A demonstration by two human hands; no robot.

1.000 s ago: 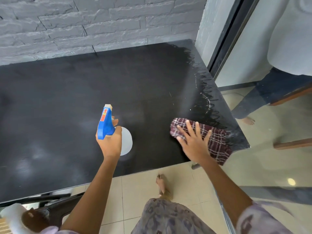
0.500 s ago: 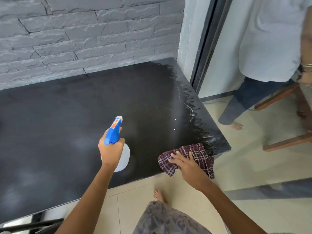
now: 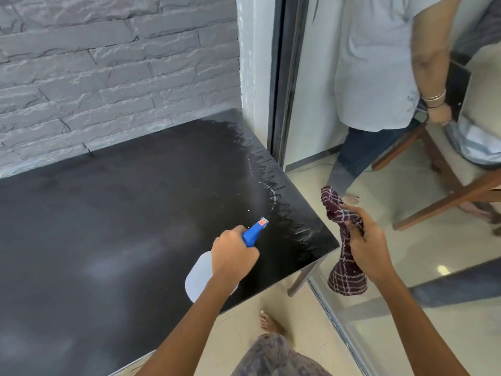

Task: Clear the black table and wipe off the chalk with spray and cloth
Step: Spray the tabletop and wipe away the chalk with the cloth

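head view: a flat, matte black table (image 3: 108, 226) fills the left and middle. its far edge sits tight against a grey rough-stone brick wall (image 3: 108, 63), and its far right corner is just beside a white pillar (image 3: 254, 77). white chalk scribbles (image 3: 273, 191) loop down along the table's right edge, from the far corner to the near right corner. a fainter pale haze lies on the table's left half.

the left hand (image 3: 233, 256) hangs over the near right part of the table. its fingers are curled round the neck of a translucent white plastic spray bottle (image 3: 200, 275) with a blue trigger head, and the nozzle points at the scribbles by the right edge.

the right hand (image 3: 366, 248) is off the table, just past its near right corner. its fingers are closed round the middle of a maroon checked cloth (image 3: 347, 272), which hangs bunched above and below the fist, over the floor and not touching the tabletop. a grey metal table leg (image 3: 301, 278) shows under that corner.

right of the table, a stretch of beige tiled floor (image 3: 406, 253) lies between the table's edge and a brown wooden frame (image 3: 447, 196). a second person in a white shirt and jeans (image 3: 374, 63) stands barefoot there, apart from the table. by the table's front edge the wearer's own bare foot (image 3: 268, 321) rests on the tiles.
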